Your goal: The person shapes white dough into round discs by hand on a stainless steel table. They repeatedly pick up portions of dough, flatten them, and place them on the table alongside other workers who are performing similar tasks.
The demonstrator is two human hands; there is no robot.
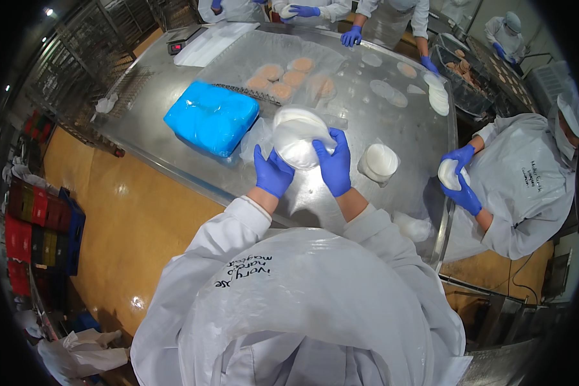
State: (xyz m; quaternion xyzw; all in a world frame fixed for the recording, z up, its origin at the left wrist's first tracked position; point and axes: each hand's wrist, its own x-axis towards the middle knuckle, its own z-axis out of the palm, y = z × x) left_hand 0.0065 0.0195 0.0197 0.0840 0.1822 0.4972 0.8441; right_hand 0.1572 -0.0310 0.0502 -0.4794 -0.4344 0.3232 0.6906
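Blue-gloved right hand grips a stack of white round sheets in bent fingers, half-open left hand at its near-left edge

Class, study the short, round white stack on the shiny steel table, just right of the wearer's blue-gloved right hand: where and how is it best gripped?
Probably around its curved side: bring the blue-gloved right hand in from the right, thumb nearest you. The short, round white stack looks like a squat cylinder, and its right side stands free.
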